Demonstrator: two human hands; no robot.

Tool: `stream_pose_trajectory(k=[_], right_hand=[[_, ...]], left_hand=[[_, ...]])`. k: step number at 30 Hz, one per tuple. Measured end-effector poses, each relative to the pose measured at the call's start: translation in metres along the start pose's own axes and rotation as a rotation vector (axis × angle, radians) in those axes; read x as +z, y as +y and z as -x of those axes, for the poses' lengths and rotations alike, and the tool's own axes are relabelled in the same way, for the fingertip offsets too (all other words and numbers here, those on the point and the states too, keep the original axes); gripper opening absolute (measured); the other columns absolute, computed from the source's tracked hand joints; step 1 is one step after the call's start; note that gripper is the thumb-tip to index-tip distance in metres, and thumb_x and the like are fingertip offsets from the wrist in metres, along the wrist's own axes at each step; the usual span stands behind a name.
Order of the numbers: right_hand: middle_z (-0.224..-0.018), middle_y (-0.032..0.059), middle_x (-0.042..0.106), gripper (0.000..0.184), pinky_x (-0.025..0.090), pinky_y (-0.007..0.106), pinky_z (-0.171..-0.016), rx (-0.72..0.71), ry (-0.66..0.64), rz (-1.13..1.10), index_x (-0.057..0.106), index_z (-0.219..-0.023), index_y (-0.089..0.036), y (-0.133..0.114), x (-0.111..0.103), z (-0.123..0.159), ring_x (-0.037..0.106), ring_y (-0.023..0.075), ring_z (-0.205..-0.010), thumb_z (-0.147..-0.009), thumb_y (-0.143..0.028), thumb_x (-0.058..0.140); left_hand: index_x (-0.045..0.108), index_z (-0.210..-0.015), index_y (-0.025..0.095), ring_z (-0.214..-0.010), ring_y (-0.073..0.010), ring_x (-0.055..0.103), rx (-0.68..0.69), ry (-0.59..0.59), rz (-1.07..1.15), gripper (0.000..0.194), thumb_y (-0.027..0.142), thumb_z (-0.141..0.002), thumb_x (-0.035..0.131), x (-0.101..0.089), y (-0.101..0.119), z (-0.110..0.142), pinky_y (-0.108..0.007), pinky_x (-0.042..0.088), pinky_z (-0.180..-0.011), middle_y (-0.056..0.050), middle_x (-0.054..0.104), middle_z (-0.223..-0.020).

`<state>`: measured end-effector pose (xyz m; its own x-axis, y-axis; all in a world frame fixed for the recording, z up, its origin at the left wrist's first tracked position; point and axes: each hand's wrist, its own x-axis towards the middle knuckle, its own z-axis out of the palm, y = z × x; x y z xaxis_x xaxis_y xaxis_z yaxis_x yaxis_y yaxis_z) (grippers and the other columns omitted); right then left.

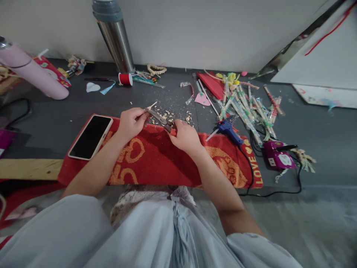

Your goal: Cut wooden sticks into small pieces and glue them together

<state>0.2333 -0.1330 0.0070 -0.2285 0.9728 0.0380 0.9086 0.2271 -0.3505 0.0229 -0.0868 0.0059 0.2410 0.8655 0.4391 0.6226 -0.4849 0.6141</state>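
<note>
My right hand (186, 137) is closed around the red handles of a pair of pliers (158, 117), whose jaws point left toward my other hand. Between the fingertips of my left hand (131, 122) is a thin pale stick (152, 106), its end sticking out by the plier jaws. Whether the jaws touch the stick is hard to make out. Small pale chips (169, 113) lie scattered on the dark table just beyond both hands. Under my forearms a red towel (158, 160) with orange patterns covers the table's front edge.
A phone (90, 137) rests on the towel's left. A blue glue gun (229, 131) with a black cord lies right, near a heap of wrapped sticks (245, 104) and a purple pouch (277, 154). A steel thermos (115, 41), pink bottle (33, 70) and red thread spool (125, 79) are behind.
</note>
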Motion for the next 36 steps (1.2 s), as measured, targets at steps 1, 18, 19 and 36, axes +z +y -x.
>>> stream_pose_trajectory(k=[1, 18, 19, 36], right_hand=[[-0.095, 0.013, 0.069, 0.028, 0.038, 0.032, -0.065, 0.007, -0.004, 0.012, 0.054, -0.097, -0.016, -0.001, 0.0, 0.0, 0.064, 0.0255, -0.082, -0.089, -0.04, 0.041], [-0.097, 0.0147, 0.069, 0.025, 0.041, 0.034, -0.067, 0.042, -0.029, 0.077, 0.054, -0.099, -0.016, -0.004, 0.001, 0.0, 0.066, 0.0276, -0.085, -0.088, -0.034, 0.043], [-0.098, 0.0152, 0.069, 0.026, 0.041, 0.034, -0.067, 0.041, -0.028, 0.077, 0.054, -0.1, -0.015, -0.003, 0.002, 0.0, 0.066, 0.0277, -0.087, -0.089, -0.035, 0.043], [-0.103, 0.0144, 0.065, 0.037, 0.039, 0.033, -0.079, -0.082, 0.043, -0.066, 0.052, -0.103, -0.013, 0.009, 0.005, -0.003, 0.058, 0.0255, -0.093, -0.091, -0.047, 0.048]], left_hand=[[0.057, -0.061, 0.02, -0.059, -0.0141, 0.055, -0.008, 0.0, 0.001, 0.026, 0.026, -0.085, 0.051, 0.0, 0.0, 0.0, -0.029, 0.041, -0.06, -0.001, 0.06, -0.056], [0.054, -0.057, 0.02, -0.053, -0.0127, 0.051, -0.065, -0.005, 0.028, 0.026, 0.023, -0.083, 0.053, 0.006, -0.002, 0.002, -0.027, 0.037, -0.056, 0.0, 0.057, -0.051], [0.055, -0.058, 0.019, -0.053, -0.0127, 0.051, -0.075, -0.007, 0.021, 0.025, 0.023, -0.082, 0.053, 0.007, -0.003, 0.002, -0.027, 0.037, -0.056, 0.0, 0.058, -0.051], [0.058, -0.064, 0.019, -0.059, -0.0123, 0.056, -0.016, 0.002, 0.066, 0.021, 0.019, -0.084, 0.05, -0.002, -0.001, -0.001, -0.027, 0.042, -0.06, -0.001, 0.061, -0.062]])
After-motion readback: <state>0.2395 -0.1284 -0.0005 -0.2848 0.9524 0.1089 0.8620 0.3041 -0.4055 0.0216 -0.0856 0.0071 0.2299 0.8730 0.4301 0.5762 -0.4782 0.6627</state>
